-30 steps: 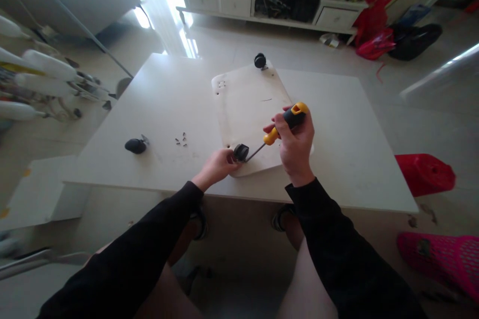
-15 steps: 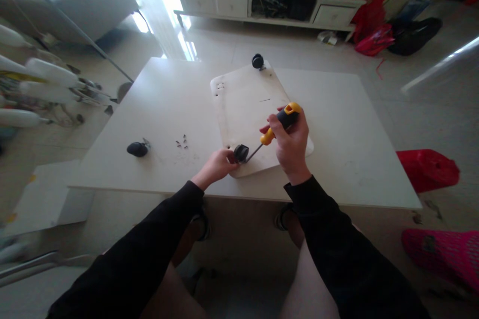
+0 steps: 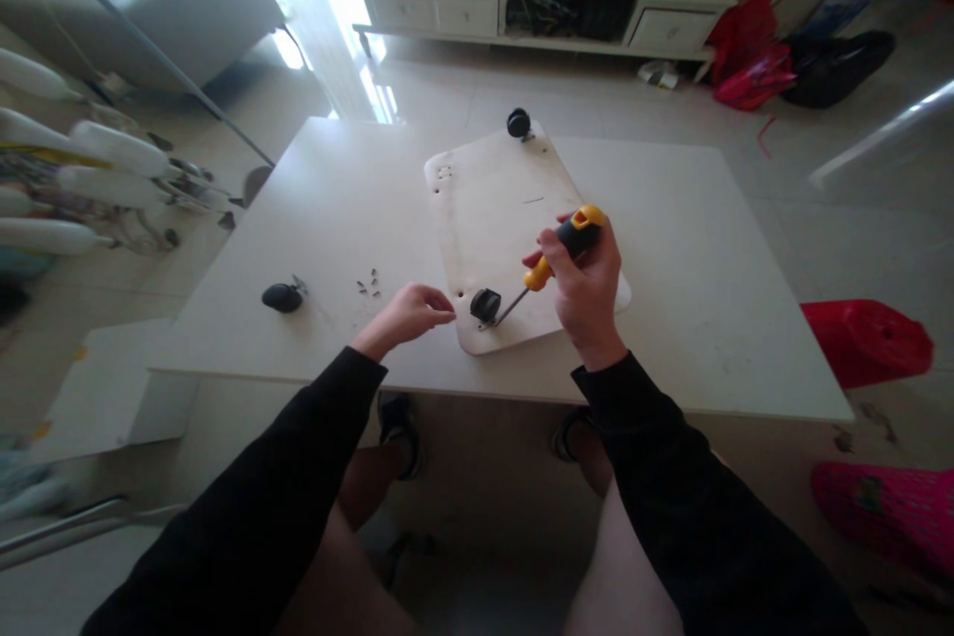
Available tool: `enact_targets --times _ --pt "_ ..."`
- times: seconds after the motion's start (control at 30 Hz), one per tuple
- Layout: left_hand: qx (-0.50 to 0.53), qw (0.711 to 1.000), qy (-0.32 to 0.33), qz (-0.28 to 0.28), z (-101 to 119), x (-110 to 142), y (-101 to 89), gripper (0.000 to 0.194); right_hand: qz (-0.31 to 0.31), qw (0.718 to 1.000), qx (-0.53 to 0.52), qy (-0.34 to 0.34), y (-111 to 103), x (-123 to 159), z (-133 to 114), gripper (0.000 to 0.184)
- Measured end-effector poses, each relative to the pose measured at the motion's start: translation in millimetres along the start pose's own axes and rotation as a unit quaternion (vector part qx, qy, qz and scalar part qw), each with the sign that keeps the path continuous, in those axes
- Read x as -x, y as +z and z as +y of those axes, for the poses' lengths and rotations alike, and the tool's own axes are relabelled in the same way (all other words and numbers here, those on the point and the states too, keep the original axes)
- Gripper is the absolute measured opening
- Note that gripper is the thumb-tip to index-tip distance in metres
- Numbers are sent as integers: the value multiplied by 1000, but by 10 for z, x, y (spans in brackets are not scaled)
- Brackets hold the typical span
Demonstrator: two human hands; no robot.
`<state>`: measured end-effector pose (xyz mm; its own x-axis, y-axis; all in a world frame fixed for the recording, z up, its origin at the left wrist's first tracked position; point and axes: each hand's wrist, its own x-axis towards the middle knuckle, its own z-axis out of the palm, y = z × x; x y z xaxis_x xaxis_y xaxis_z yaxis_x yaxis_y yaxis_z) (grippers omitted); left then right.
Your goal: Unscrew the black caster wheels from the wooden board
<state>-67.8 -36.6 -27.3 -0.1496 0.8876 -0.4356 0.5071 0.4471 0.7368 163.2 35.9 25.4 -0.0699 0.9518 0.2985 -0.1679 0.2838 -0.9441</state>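
Observation:
My right hand [image 3: 588, 293] grips a yellow and black screwdriver [image 3: 577, 234]. Its shaft slants down to the mounting plate of a black caster wheel [image 3: 485, 304]. That caster stands at the near corner of a white rounded board [image 3: 507, 229], which lies on the white table [image 3: 671, 318]. Just left of the board is my left hand [image 3: 406, 316], apart from the caster, its fingers loosely stretched and nothing visible in them. Another caster [image 3: 519, 123] stands at the board's far corner. Several small screws [image 3: 369, 284] and a loose caster [image 3: 282, 297] lie on the table to the left.
Beyond the table is a white TV cabinet [image 3: 466, 13]. A red bucket-like object [image 3: 869, 343] and a pink perforated item [image 3: 886, 517] are on the floor at right. White padded parts on metal rods [image 3: 119, 149] stand at left. Red and black bags [image 3: 839, 70] lie at the back right.
My left hand has let go of the near caster and drawn back to the left. My right hand still holds the screwdriver at the caster's plate. The view has shifted slightly.

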Motion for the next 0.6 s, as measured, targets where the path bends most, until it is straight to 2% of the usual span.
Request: enact_targets --times 0.13,0.23,0.33,0.43,0.6 --pt "-57 988 -37 139 -289 -45 -444 15 -3 1000 22 -7 -11 11 -28 41" --pt "-50 976 -74 197 -534 -59 -669 21 -6 999 36 -19 -16 18 -37 41" --pt "-54 969 -96 220 -713 -43 -765 27 -2 997 48 -56 -20 19 -36 38" --pt "-89 962 -119 228 -798 -21 -790 30 -2 994 67 -87 -26 21 -38 37" --pt "-116 950 -145 252 -778 -24 -826 38 -19 995 76 -58 -33 41 -56 41"
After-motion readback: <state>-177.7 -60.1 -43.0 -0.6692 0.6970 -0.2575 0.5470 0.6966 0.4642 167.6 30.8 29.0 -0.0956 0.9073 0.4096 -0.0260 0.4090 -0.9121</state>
